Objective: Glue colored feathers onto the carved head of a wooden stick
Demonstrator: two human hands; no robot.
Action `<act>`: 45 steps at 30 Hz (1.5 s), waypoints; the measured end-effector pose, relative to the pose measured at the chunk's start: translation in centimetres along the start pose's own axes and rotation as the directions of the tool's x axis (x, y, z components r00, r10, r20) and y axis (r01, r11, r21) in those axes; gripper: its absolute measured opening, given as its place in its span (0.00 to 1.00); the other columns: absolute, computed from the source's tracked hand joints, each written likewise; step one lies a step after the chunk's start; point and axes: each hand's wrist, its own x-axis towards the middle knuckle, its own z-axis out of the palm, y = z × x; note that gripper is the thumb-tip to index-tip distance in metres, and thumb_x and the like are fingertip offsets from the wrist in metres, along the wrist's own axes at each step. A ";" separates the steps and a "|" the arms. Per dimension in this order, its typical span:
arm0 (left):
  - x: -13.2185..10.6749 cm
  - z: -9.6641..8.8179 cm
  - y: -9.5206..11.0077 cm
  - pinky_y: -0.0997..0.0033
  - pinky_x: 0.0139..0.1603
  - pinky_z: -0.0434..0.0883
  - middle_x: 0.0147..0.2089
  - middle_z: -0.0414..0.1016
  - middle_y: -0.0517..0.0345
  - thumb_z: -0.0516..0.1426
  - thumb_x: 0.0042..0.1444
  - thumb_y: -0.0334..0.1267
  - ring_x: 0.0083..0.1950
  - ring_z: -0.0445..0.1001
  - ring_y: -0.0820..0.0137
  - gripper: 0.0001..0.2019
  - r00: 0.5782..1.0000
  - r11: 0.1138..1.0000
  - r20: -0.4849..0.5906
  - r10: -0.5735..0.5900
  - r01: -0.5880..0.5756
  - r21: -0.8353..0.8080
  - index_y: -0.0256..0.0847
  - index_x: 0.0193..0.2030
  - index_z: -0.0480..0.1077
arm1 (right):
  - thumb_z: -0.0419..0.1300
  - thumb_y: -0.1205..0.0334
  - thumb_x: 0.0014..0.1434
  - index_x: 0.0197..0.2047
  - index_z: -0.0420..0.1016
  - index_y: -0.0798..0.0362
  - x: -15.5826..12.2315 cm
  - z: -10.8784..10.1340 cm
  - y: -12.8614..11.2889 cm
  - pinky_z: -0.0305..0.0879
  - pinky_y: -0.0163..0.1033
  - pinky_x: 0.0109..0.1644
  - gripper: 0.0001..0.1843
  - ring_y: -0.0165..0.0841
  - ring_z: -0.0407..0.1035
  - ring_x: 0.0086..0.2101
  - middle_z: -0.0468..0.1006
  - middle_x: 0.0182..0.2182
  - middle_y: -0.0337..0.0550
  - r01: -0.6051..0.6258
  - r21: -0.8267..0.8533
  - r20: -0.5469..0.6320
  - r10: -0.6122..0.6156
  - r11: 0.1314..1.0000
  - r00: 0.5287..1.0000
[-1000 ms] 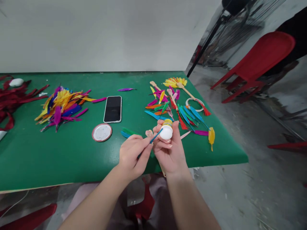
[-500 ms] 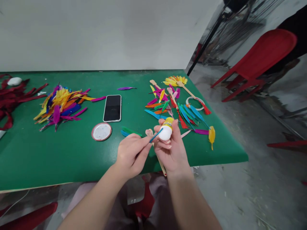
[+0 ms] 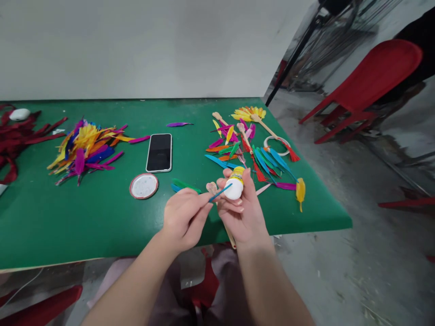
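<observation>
My right hand (image 3: 243, 213) is closed round a small white glue jar (image 3: 235, 184) with a yellow label, tilted toward me over the near edge of the green table (image 3: 102, 217). It also clamps a wooden stick (image 3: 229, 235) that pokes out below the palm. My left hand (image 3: 183, 215) pinches the quill of a blue feather (image 3: 220, 192), whose tip touches the jar's mouth. A wooden heart-shaped piece (image 3: 211, 186) shows just behind my fingers.
A jar lid (image 3: 143, 186) lies left of my hands, a black phone (image 3: 159, 152) behind it. Loose coloured feathers, wooden sticks and a white ring (image 3: 276, 146) lie at the right, a feather pile (image 3: 84, 147) at left. Red chair (image 3: 370, 81) beyond the table.
Both hands with the jar and blue feather have drifted slightly left and toward me. The feather tip stays at the jar's mouth.
</observation>
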 end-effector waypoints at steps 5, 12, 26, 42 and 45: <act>0.0 0.1 0.1 0.73 0.28 0.69 0.21 0.69 0.59 0.51 0.55 0.27 0.26 0.70 0.73 0.07 0.999 0.999 -0.017 -0.035 0.035 0.022 0.35 0.38 0.69 | 0.62 0.54 0.50 0.32 0.67 0.56 -0.1 -0.2 -0.2 0.53 0.15 0.12 0.14 0.13 0.58 0.13 0.72 0.21 0.34 -0.060 0.068 0.046 0.057 0.996 0.997; 0.0 0.4 0.4 0.75 0.25 0.66 0.20 0.70 0.59 0.49 0.56 0.29 0.23 0.67 0.74 0.07 0.998 0.997 0.036 -0.050 0.048 0.057 0.34 0.36 0.68 | 0.58 0.53 0.55 0.32 0.67 0.58 -0.1 -0.1 -0.1 0.54 0.15 0.12 0.15 0.13 0.59 0.12 0.71 0.20 0.36 -0.058 0.129 0.054 0.051 0.990 0.997; 0.1 0.7 0.3 0.75 0.26 0.66 0.20 0.69 0.60 0.50 0.56 0.29 0.23 0.66 0.75 0.07 0.998 0.997 0.046 -0.039 0.036 0.067 0.34 0.38 0.69 | 0.60 0.54 0.52 0.32 0.67 0.58 -0.2 -0.2 -0.1 0.55 0.15 0.12 0.14 0.13 0.57 0.12 0.72 0.21 0.35 -0.028 0.100 0.057 0.022 0.995 0.998; 0.0 0.1 -0.1 0.71 0.31 0.71 0.22 0.71 0.59 0.51 0.54 0.26 0.28 0.73 0.71 0.07 0.999 0.995 -0.023 0.044 -0.041 0.086 0.36 0.38 0.68 | 0.62 0.51 0.50 0.30 0.66 0.56 -0.1 0.4 -0.2 0.46 0.16 0.09 0.16 0.13 0.53 0.11 0.68 0.16 0.29 0.038 -0.057 -0.010 -0.039 0.998 0.999; 0.0 0.0 0.0 0.71 0.30 0.71 0.20 0.71 0.59 0.52 0.53 0.26 0.29 0.73 0.70 0.07 0.999 0.996 -0.023 0.046 -0.044 0.076 0.35 0.37 0.69 | 0.60 0.51 0.51 0.30 0.66 0.55 -0.1 0.4 -0.2 0.44 0.17 0.08 0.15 0.13 0.52 0.10 0.67 0.16 0.29 0.046 -0.059 -0.006 -0.046 0.997 0.999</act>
